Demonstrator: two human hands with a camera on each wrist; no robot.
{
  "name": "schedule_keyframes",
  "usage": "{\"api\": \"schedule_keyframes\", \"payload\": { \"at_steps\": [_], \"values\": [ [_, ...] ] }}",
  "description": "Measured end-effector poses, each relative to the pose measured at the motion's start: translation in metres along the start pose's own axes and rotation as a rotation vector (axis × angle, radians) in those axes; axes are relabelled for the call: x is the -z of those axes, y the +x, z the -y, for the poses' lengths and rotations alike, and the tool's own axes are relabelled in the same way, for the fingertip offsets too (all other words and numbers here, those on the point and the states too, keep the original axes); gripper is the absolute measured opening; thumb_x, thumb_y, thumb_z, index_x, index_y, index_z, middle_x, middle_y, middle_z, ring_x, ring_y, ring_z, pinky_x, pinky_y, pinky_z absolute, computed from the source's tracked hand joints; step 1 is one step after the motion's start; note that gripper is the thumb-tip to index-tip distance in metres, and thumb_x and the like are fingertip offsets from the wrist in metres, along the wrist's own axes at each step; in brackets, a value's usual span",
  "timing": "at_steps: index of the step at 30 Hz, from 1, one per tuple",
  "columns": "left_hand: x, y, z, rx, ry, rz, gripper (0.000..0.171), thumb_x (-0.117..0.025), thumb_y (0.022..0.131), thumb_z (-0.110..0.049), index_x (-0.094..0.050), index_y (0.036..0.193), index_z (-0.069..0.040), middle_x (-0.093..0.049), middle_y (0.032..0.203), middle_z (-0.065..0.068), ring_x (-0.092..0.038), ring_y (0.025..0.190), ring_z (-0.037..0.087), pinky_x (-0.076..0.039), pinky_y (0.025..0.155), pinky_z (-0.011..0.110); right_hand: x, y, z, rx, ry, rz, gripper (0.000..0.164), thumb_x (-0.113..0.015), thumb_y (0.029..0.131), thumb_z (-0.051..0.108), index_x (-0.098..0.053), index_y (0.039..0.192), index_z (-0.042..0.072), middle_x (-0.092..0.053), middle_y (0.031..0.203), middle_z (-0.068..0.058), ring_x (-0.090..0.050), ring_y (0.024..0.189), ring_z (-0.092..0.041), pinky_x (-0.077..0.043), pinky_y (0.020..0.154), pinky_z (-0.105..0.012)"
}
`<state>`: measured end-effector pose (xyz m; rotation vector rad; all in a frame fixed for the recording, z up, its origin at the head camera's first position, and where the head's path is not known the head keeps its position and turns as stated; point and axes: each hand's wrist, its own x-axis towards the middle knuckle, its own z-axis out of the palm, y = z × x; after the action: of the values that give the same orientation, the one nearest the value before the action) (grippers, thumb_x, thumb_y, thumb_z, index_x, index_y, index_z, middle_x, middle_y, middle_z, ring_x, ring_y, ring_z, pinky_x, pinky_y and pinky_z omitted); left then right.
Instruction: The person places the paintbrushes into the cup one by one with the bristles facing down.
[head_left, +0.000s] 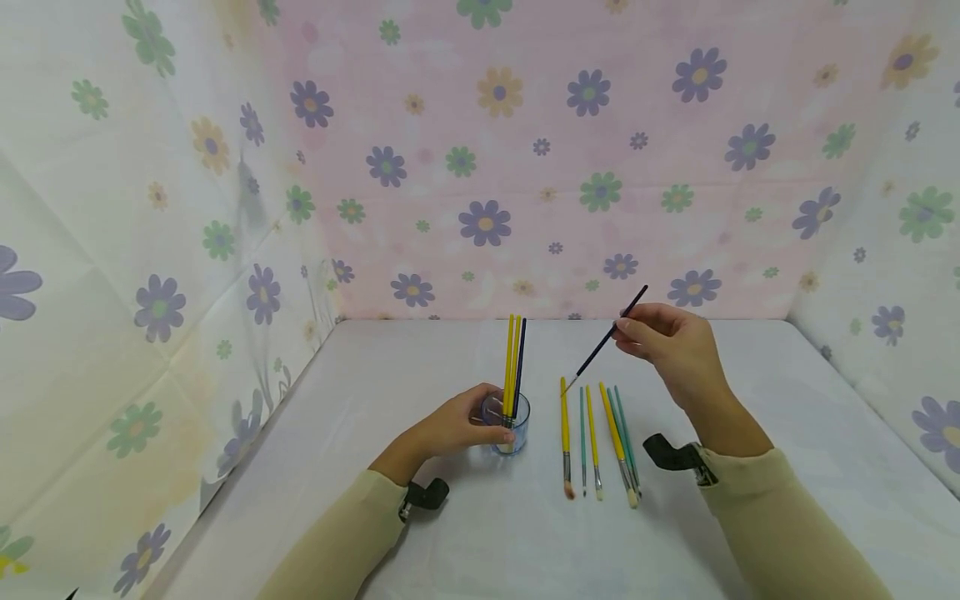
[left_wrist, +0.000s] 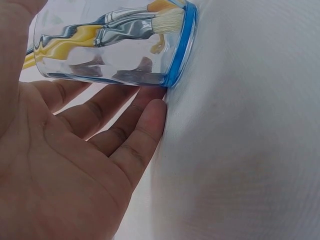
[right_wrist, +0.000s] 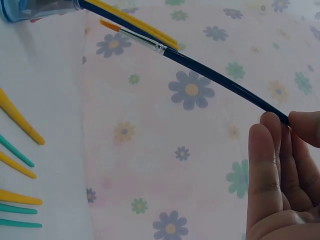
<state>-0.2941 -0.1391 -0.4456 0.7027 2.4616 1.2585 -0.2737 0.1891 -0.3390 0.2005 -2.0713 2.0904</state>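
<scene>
My right hand [head_left: 678, 350] pinches a slim dark blue paintbrush [head_left: 603, 342] near its handle end, thumb against fingers. It is raised at a slant, and its orange bristles [right_wrist: 110, 24] point down and left. My left hand [head_left: 457, 429] holds a clear glass [head_left: 522, 433] with a blue base band, thumb on the near side and fingers on the far side. Two yellow-handled paintbrushes [head_left: 509, 367] and a dark blue one [head_left: 520, 367] stand in the glass, bristles down. Pale bristles [left_wrist: 167, 22] show through its wall.
Right of the glass, several yellow and teal paintbrushes lie in a row on the white table [head_left: 420, 533], bristles toward me, among them a thick yellow brush [head_left: 566, 425] and a teal brush [head_left: 582, 442]. Flower-patterned cloth [head_left: 540, 250] stands behind and at both sides.
</scene>
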Motion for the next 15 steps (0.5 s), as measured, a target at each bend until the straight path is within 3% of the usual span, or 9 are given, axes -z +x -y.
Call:
{"api": "schedule_keyframes", "payload": {
  "at_steps": [7, 15],
  "values": [
    [0.0, -0.001, 0.0, -0.02, -0.002, 0.01, 0.059, -0.076, 0.078, -0.045, -0.048, 0.128, -0.032, -0.061, 0.113, -0.008, -0.06, 0.102, 0.011, -0.048, 0.095, 0.036, -0.011, -0.008, 0.005, 0.075, -0.063, 0.044, 0.04, -0.075, 0.081, 0.029, -0.063, 0.11, 0.004, -0.066, 0.108, -0.014, -0.069, 0.094, -0.026, -0.055, 0.079, -0.032],
    [0.002, 0.0, 0.001, -0.034, 0.001, 0.017, 0.057, -0.076, 0.079, -0.042, -0.049, 0.129, -0.034, -0.061, 0.116, -0.011, -0.06, 0.103, 0.009, -0.048, 0.094, 0.032, -0.02, -0.013, 0.008, 0.096, -0.043, 0.084, 0.04, -0.075, 0.081, 0.026, -0.063, 0.109, 0.0, -0.067, 0.105, -0.015, -0.068, 0.094, -0.03, -0.055, 0.078, -0.033]
  ]
}}
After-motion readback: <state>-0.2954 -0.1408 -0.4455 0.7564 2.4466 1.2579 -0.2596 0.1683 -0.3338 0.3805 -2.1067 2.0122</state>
